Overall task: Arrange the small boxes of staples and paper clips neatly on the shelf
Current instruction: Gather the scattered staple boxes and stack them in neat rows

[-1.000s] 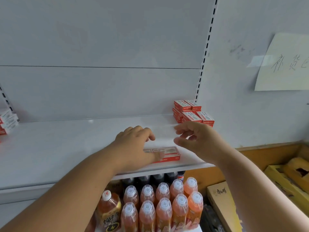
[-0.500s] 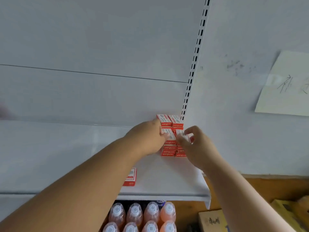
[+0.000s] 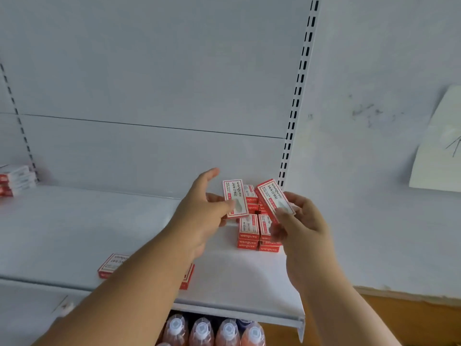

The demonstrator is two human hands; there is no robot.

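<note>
Boxes fill both your hands: left hand (image 3: 199,216) pinches one box (image 3: 235,199), right hand (image 3: 303,221) another (image 3: 274,199), above the stack (image 3: 258,232) at the shelf's (image 3: 74,228) back right corner. Careless placement could topple it.

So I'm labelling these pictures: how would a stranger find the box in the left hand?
Follow the white metal shelf to its right end, where small red-and-white cardboard boxes are stacked. The left hand holds one box above that stack, nearly upright, unlike the right hand's tilted one.
</note>
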